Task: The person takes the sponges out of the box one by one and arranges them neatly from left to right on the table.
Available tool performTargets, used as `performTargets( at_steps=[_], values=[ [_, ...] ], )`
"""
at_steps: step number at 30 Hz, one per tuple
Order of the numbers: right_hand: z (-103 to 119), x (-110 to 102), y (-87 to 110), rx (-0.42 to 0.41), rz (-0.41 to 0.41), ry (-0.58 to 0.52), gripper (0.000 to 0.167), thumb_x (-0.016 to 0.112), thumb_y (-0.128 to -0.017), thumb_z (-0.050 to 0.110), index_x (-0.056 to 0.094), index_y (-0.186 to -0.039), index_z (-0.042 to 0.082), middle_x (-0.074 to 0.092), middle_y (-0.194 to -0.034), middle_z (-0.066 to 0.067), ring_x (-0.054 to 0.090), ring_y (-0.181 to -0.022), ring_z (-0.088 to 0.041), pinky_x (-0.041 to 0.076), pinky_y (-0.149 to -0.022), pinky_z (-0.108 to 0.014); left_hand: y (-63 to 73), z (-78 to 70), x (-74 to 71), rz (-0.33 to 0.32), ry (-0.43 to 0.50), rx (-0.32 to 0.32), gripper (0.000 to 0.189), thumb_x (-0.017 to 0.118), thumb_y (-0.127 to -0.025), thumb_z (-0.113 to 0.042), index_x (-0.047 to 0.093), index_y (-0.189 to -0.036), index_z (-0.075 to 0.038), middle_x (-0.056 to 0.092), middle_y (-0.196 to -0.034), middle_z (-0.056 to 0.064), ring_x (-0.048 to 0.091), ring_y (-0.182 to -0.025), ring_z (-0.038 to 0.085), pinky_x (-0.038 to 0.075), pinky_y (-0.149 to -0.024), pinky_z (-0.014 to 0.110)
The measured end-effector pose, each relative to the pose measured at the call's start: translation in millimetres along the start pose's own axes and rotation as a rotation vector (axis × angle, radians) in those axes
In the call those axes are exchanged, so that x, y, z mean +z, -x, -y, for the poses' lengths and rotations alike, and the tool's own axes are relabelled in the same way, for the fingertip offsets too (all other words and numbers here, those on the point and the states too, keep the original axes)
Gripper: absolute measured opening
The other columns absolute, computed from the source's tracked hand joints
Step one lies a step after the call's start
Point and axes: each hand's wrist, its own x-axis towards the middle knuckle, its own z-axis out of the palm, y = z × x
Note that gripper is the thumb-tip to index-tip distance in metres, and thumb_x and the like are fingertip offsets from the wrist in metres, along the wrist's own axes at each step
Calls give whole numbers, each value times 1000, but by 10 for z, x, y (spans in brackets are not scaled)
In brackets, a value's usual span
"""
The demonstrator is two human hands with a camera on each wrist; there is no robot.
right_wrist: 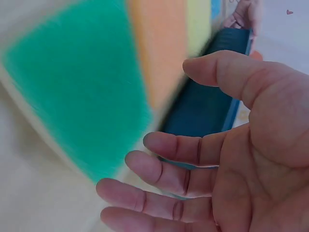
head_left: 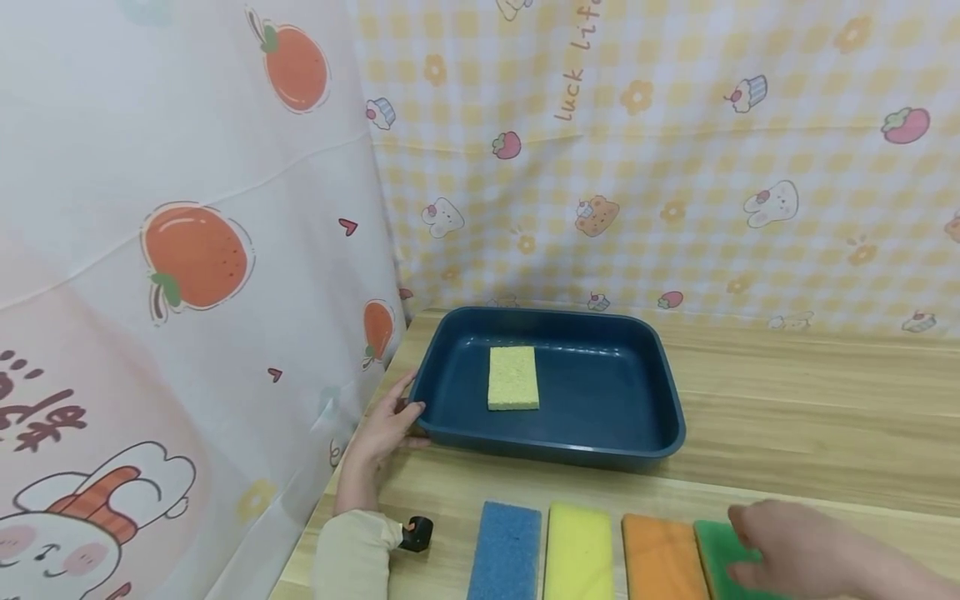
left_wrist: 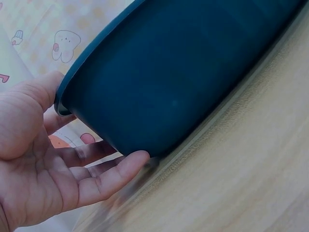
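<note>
A dark blue rectangular tray (head_left: 600,396) lies on the wooden table with a pale yellow sponge (head_left: 513,377) inside, left of its middle. My left hand (head_left: 386,423) holds the tray's left end. In the left wrist view its thumb is at the rim, and the fingers (left_wrist: 113,180) reach along the outer wall toward the base. Over the green sponge (right_wrist: 79,87) at the right end of a row hovers my right hand (head_left: 795,546). Its thumb and fingers are spread and slightly bent, with nothing between them, in the right wrist view.
Left of the green sponge, an orange sponge (head_left: 663,554), a yellow sponge (head_left: 579,550) and a blue sponge (head_left: 506,550) line up in front of the tray. Patterned cloth (head_left: 660,167) hangs behind the table, and another cloth (head_left: 300,250) along its left side.
</note>
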Motion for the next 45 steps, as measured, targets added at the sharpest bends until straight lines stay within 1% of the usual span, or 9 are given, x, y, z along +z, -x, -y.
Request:
performTargets(
  at_steps=[3,5,12,19,22,27,34,40,45],
  values=[
    [50,-165,-28,-145,-71,73,25,66,-78,27,52,-79,7,49,-64,5,40,-51,-4,37,-44,-22,-9,4,2,0,-2,-1,59,43,-91,-7,20,-144,-21,37,-128,27,54,-98,35,54,-66,45],
    [114,-255,-53,-185,-103,94,23,65,-78,25,51,-76,8,44,-60,6,34,-50,-4,33,-43,-21,-16,9,3,1,-2,1,59,43,-91,-7,20,-144,-21,37,-129,27,54,-98,35,54,-65,44],
    [424,-451,-216,-154,-175,142,23,66,-78,24,49,-68,11,41,-54,5,33,-47,-7,30,-43,-20,-28,13,3,-2,4,-1,60,43,-91,-7,20,-144,-22,36,-130,27,53,-99,36,54,-65,44],
    [701,-628,-458,-172,-257,186,28,64,-77,22,44,-60,12,28,-48,8,23,-42,-6,17,-41,-19,-14,-8,16,-13,4,-3,61,42,-91,-6,19,-144,-21,35,-130,28,53,-98,36,54,-65,45],
    [807,-751,-584,-196,-284,203,31,65,-77,23,42,-60,12,29,-48,7,26,-42,-7,20,-41,-19,-6,-14,13,-14,-2,-6,61,42,-90,-6,19,-145,-21,35,-130,28,53,-98,36,54,-65,46],
    [974,-948,-892,-206,-311,220,27,65,-79,26,51,-78,3,43,-59,0,40,-50,-12,33,-46,-24,-4,-18,0,-21,6,-11,61,43,-90,-5,21,-144,-22,36,-129,28,53,-98,36,54,-65,46],
    [1143,-1070,-1386,-49,-279,194,59,62,-82,31,42,-123,-8,59,-96,-14,55,-73,-20,47,-58,-33,17,-18,27,1,6,-5,61,43,-89,-4,20,-144,-18,34,-129,31,52,-100,38,54,-66,47],
    [1272,-1093,-1686,-28,-314,134,65,60,-84,31,36,-130,-8,57,-108,-19,58,-82,-23,49,-66,-35,13,10,19,-10,9,-17,61,44,-89,-5,22,-144,-21,34,-129,31,51,-101,40,54,-66,47],
    [1379,-1021,-1970,8,-342,87,70,59,-84,33,31,-135,-6,47,-124,-24,51,-106,-35,47,-81,-46,7,8,18,-9,14,-1,61,43,-89,-4,21,-144,-19,35,-129,31,51,-101,40,54,-65,46]
  ],
)
